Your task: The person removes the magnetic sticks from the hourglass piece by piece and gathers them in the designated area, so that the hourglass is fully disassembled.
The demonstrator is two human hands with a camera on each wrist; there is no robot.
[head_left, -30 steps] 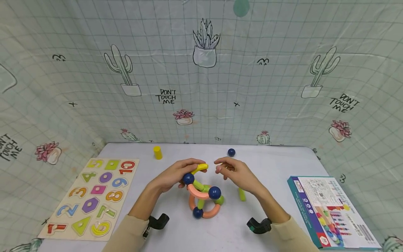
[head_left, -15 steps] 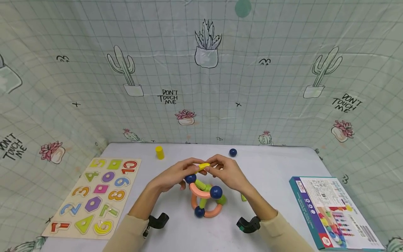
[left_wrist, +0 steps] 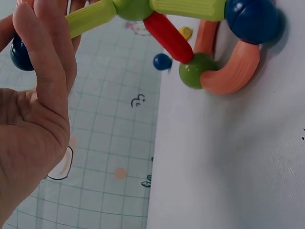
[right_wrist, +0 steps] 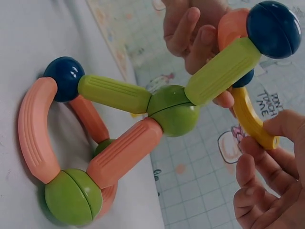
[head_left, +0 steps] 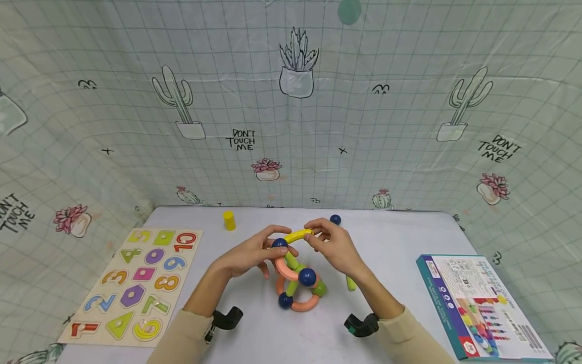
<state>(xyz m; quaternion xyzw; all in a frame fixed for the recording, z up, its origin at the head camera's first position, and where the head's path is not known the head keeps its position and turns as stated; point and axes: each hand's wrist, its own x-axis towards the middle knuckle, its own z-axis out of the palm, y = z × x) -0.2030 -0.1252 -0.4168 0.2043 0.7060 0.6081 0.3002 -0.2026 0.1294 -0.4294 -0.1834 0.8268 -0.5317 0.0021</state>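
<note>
A structure of magnetic balls and rods stands on the table, with curved orange rods (right_wrist: 38,129), light green rods (right_wrist: 114,93), green balls (right_wrist: 74,196) and blue balls (head_left: 307,277). At its upper left, my left hand (head_left: 247,255) holds the upper blue ball (head_left: 279,243) between thumb and fingers. A curved yellow rod (head_left: 297,235) reaches rightward from that ball. Its free end is pinched between the thumb and fingers of my right hand (head_left: 334,245). In the right wrist view the yellow rod's other end meets a blue ball, partly hidden behind a green rod.
A number puzzle board (head_left: 177,283) lies at the left, and a box (head_left: 482,303) at the right. Toward the back are a yellow cylinder (head_left: 229,221) and a loose blue ball (head_left: 335,219). A light green rod (head_left: 350,283) lies beside my right forearm.
My right hand came in from the right and took the yellow rod's free end. My left hand shifted its hold from the rod to the blue ball, and the structure's upper left has risen slightly.
</note>
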